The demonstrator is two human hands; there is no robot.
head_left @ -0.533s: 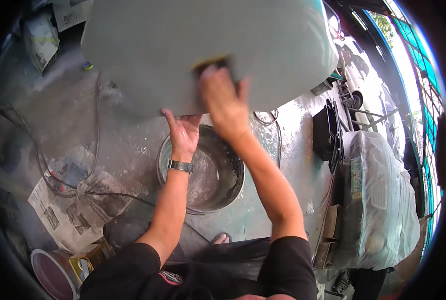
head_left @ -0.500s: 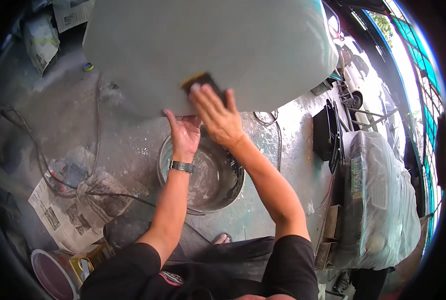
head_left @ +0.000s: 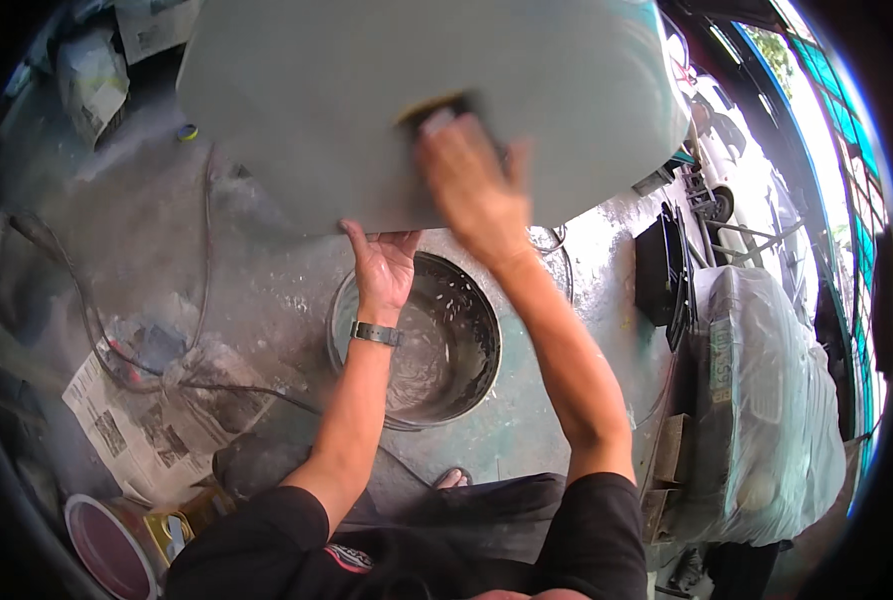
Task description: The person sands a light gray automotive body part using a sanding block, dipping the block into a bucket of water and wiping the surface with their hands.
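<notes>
A large, smooth grey panel (head_left: 306, 130) with rounded corners fills the upper middle. My right hand (head_left: 478, 195), smeared by motion, presses a dark sanding block (head_left: 456, 108) with a yellowish edge flat against its face. My left hand (head_left: 384, 268), palm turned up and a watch on the wrist, holds the panel's near edge. Its thumb shows at the edge, while the fingertips are hidden beneath. Under the panel, on the floor, stands a round dark tub (head_left: 446, 340) with cloudy water in it.
A hose (head_left: 206, 250) and a cable cross the wet floor at left, beside spread newspaper (head_left: 156, 425). A reddish bucket (head_left: 111, 550) and a gold tin (head_left: 171, 530) stand lower left. At right are a plastic-wrapped car part (head_left: 766, 400) and black panels (head_left: 666, 270).
My right hand has slid the sanding block up and to the right across the panel. My left hand stays at the near edge; the whole view has shifted slightly.
</notes>
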